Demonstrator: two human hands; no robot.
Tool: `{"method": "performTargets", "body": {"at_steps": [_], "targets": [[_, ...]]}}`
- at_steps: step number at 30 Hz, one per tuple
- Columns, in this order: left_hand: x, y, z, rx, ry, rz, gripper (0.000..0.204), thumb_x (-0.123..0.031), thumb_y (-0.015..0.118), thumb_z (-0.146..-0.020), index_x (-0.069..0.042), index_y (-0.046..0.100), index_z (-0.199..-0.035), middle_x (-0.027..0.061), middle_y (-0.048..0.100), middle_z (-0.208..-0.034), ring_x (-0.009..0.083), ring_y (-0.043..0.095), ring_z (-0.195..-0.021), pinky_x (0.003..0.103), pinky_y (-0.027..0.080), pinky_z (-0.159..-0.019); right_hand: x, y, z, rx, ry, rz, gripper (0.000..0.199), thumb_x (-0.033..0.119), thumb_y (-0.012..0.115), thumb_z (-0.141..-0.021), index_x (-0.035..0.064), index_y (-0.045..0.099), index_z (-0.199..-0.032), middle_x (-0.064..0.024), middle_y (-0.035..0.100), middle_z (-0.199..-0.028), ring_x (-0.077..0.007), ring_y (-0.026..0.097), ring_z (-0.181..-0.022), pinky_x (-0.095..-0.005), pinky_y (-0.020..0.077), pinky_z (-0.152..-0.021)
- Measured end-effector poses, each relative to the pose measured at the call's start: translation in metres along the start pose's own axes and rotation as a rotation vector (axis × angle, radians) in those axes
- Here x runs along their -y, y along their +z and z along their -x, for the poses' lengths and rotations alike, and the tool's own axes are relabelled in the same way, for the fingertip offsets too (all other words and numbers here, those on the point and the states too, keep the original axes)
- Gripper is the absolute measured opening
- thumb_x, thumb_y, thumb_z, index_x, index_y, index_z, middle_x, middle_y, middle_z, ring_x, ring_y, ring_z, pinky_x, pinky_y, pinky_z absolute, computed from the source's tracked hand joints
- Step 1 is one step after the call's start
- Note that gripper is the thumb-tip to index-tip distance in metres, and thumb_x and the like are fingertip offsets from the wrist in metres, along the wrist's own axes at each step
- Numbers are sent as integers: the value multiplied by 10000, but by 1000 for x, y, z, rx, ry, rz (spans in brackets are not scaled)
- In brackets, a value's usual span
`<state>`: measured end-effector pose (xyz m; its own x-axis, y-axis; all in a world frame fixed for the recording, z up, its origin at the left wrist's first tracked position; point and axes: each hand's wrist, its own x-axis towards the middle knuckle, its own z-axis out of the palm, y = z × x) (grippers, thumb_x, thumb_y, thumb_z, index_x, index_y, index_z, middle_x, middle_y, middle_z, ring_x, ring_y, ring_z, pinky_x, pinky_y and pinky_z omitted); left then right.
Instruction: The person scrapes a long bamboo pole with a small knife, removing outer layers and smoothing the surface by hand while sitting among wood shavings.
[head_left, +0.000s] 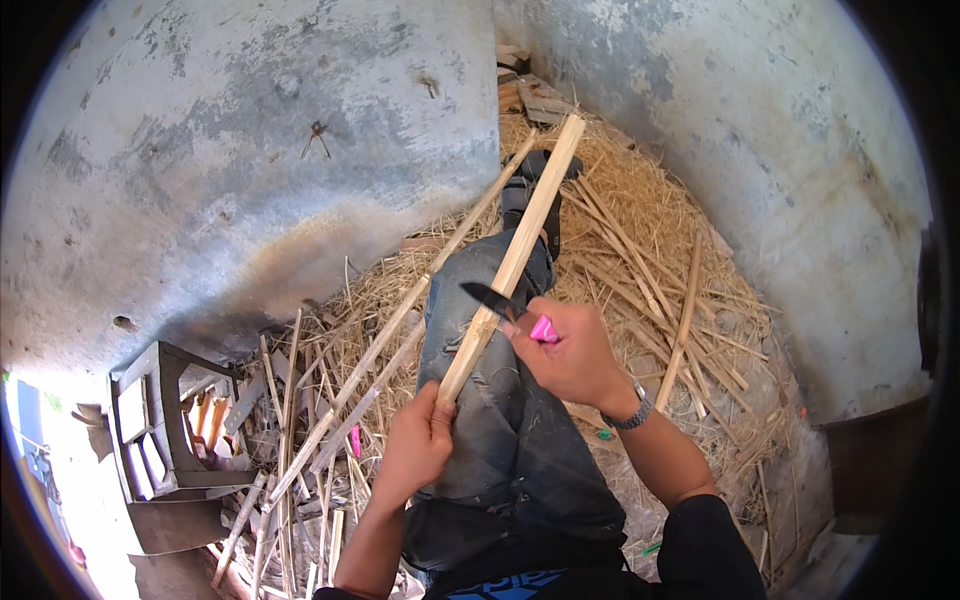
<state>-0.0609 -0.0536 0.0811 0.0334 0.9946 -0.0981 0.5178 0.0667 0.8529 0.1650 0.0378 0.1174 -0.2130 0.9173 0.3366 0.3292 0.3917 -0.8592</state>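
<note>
With the bamboo strip [510, 262] gripped by the left hand [418, 447] at mid-frame and the pink-handled knife [505, 305] clenched in the right hand [572, 357], a slipped blade could have cut the thigh beneath.

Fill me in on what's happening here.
A seated person is working a bamboo strip with a knife. The left hand grips the strip's near end; the right hand holds the pink-handled knife with its blade against the strip, over the lap. Shavings and split bamboo strips litter the ground around the legs.
</note>
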Motion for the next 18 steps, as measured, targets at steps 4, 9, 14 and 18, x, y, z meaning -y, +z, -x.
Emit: {"method": "performTargets", "body": {"at_steps": [4, 9, 14, 18], "targets": [[14, -11, -4, 270, -142, 349, 222, -231, 575, -1074, -42, 603, -960, 21, 536, -662, 115, 474, -576, 285, 358, -549, 11, -13, 16, 7, 75, -27, 231, 122, 744, -925, 10, 614, -771, -84, 556, -581, -151, 515, -498, -338, 390, -500], [-3, -12, -11, 416, -201, 562, 246, -296, 602, -1073, -70, 625, -978, -36, 528, -671, 28, 377, -531, 216, 257, -485, 5, -22, 42, -30, 115, -137, 252, 136, 737, -952, 15, 612, -769, -26, 525, -606, -89, 470, -562, -303, 375, -527], [2, -9, -11, 454, -235, 656, 241, -293, 618, -1063, -68, 641, -977, -31, 539, -668, 27, 385, -530, 211, 249, -483, -1, -4, 68, -67, 212, -369, 212, 105, 709, -977, 31, 620, -800, 25, 540, -609, -63, 457, -549, -269, 361, -512], [7, -6, -7, 461, -232, 701, 225, -276, 598, -1071, -72, 628, -980, -33, 522, -657, 32, 383, -507, 216, 244, -459, -5, 13, 90, -95, 536, -855, 198, 73, 699, -984, 46, 617, -806, 31, 543, -584, -48, 473, -502, -251, 360, -478]]}}
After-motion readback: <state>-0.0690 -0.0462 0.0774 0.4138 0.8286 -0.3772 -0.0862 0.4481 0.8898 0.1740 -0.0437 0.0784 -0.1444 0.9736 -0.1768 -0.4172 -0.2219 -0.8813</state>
